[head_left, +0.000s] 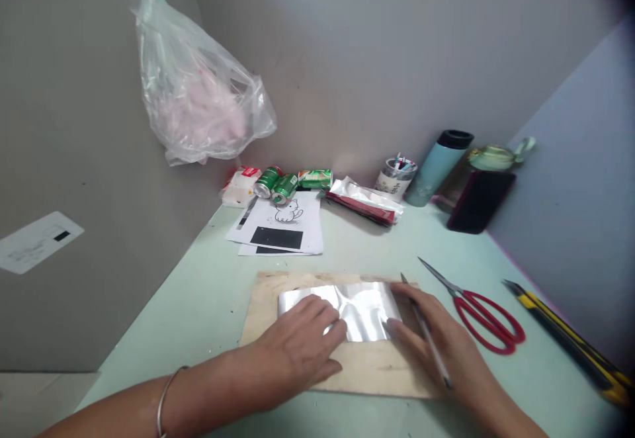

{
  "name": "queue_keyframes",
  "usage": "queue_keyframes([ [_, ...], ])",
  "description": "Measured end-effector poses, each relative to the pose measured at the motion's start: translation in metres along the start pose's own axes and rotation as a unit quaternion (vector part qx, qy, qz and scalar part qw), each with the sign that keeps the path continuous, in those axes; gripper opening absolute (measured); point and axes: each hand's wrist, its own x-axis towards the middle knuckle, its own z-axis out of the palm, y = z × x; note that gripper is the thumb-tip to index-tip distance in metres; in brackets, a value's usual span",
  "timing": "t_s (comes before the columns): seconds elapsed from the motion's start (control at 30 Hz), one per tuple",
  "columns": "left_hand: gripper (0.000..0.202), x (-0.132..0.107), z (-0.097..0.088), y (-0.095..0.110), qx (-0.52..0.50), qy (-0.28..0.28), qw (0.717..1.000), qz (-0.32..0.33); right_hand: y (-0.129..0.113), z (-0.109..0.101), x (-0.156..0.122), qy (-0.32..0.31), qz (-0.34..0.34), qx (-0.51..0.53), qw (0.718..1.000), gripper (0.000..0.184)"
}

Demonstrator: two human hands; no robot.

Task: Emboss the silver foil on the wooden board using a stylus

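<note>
A shiny silver metal sheet (364, 315), slightly creased, lies on a thin wooden board (367, 368). My left hand (297, 339) rests on the sheet's left part, fingers bent and close together, thumb apart on the board. At the right end, my right hand (436, 335) touches the sheet with thumb and forefinger. A slim pen (436, 355) with a pale barrel is tucked in that hand, its pointed end past the forefinger. Right of the board lie red-handled scissors (489, 322), blades pointing away to the left.
A yellow-black utility knife (560, 332) lies far right. Behind are printed sheets (307, 219), green cans (285, 188), a red-white packet (364, 203), a pen cup (395, 180), a blue bottle (439, 167) and a phone (481, 201). A plastic bag (203, 104) hangs at upper left.
</note>
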Motion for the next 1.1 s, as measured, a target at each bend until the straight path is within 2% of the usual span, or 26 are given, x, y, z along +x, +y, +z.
queue_keyframes([
  [0.17,0.045,0.024,0.004,0.001,0.006,-0.010,0.999,0.038,0.002,0.016,-0.010,0.019,-0.067,-0.054,0.996,0.039],
  [0.3,0.064,0.040,0.017,-0.001,0.024,-0.016,0.998,0.062,0.000,0.006,-0.012,0.015,-0.064,-0.036,0.997,0.034],
  [0.33,0.067,0.042,0.020,-0.002,0.030,-0.015,0.997,0.068,0.001,0.000,-0.011,0.015,-0.051,-0.018,0.998,0.033],
  [0.5,0.065,0.047,0.030,-0.011,0.030,-0.017,0.994,0.106,0.009,-0.027,0.001,0.051,0.136,0.076,0.986,0.027],
  [0.6,0.068,0.053,0.028,-0.013,0.030,-0.033,0.992,0.118,0.006,-0.027,0.011,0.060,0.178,0.129,0.974,0.024],
  [0.67,0.068,0.056,0.026,-0.014,0.034,-0.033,0.991,0.124,-0.002,-0.021,0.018,0.047,0.173,0.160,0.971,0.017],
  [0.8,0.060,0.055,0.031,-0.015,0.064,0.014,0.989,0.133,-0.017,-0.009,0.028,-0.010,0.142,0.183,0.973,0.014],
  [0.97,0.055,0.048,0.044,-0.018,0.073,0.069,0.987,0.128,-0.013,-0.005,0.025,-0.055,0.127,0.154,0.978,0.013],
  [1.1,0.048,0.047,0.045,-0.020,0.072,0.065,0.986,0.135,-0.010,-0.007,0.019,-0.080,0.141,0.148,0.976,0.019],
])
